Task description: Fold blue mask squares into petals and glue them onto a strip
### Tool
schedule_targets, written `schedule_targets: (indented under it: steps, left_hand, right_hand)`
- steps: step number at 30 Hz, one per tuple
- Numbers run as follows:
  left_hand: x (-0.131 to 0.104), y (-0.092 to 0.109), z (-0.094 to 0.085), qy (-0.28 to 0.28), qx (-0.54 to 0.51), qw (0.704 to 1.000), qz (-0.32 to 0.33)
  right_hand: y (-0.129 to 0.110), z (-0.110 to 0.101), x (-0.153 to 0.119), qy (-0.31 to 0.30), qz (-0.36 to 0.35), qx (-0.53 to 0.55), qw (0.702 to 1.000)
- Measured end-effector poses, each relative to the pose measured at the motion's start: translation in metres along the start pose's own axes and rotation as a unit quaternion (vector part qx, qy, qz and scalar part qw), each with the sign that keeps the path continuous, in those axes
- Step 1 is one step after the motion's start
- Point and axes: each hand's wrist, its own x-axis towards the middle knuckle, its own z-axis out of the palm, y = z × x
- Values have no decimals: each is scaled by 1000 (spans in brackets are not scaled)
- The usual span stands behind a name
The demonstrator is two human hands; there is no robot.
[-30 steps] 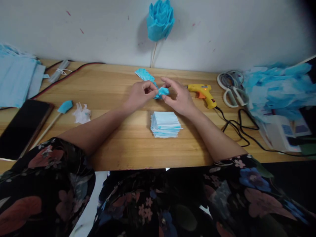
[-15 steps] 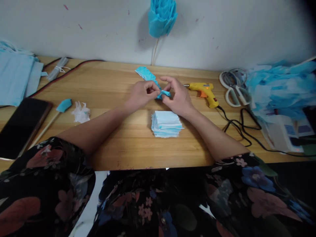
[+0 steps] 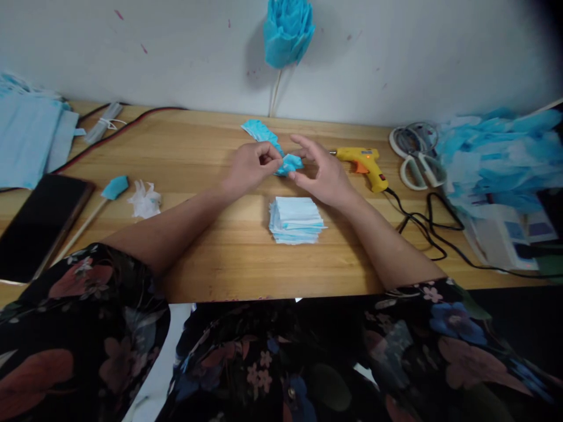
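Note:
Between my hands is a small blue piece of fabric (image 3: 292, 163). My left hand (image 3: 253, 165) pinches its left edge between thumb and fingertip. My right hand (image 3: 322, 173) is at its right side with thumb and fingers spread; the thumb tip touches or nearly touches the lower edge. Behind my left fingers, a row of overlapping blue pieces (image 3: 261, 131) lies on the wooden table (image 3: 246, 264). Closer to me sits a stack of pale blue and white cut pieces (image 3: 295, 220).
A yellow glue gun (image 3: 363, 164), white-handled scissors (image 3: 419, 167) and a blue heap (image 3: 501, 152) are on the right. A blue flower (image 3: 288, 32) stands behind. At left are a phone (image 3: 41, 225), a blue-tipped stick (image 3: 115, 187), crumpled plastic (image 3: 145, 200) and masks (image 3: 29, 138).
The blue piece, earlier folded narrow between both hands' fingers, now shows a wider, flatter face. My right thumb and fingers have spread apart; my left hand has hardly moved.

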Motion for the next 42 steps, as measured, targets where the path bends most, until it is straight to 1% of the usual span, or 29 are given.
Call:
schedule_targets:
  steps: [4, 11, 16, 21, 26, 29, 36, 42]
  left_hand:
    - [0, -2, 0, -1, 10, 1000, 11]
    - [-1, 2, 0, 0, -4, 1000, 0]
    - [-2, 6, 1, -6, -25, 1000, -10]
    - [-2, 2, 3, -4, -11, 1000, 15]
    - [-2, -4, 3, -23, 14, 999, 39]
    - [-1, -6, 2, -24, 9, 999, 41]
    - [0, -8, 1, 2, -31, 999, 34]
    - [0, -6, 1, 6, -5, 1000, 22]
  right_hand:
    - [0, 0, 0, 16, 11, -19, 1000]
    - [4, -1, 2, 36, 1, -23, 999]
    - [-2, 7, 4, 41, -19, -25, 999]
    - [2, 17, 6, 61, -39, -31, 997]
    - [6, 22, 6, 57, -38, -42, 997]
    - [5, 19, 7, 47, -34, -36, 998]
    - [5, 1, 3, 47, -25, -4, 999]
    - [8, 3, 1, 35, 10, 1, 999]
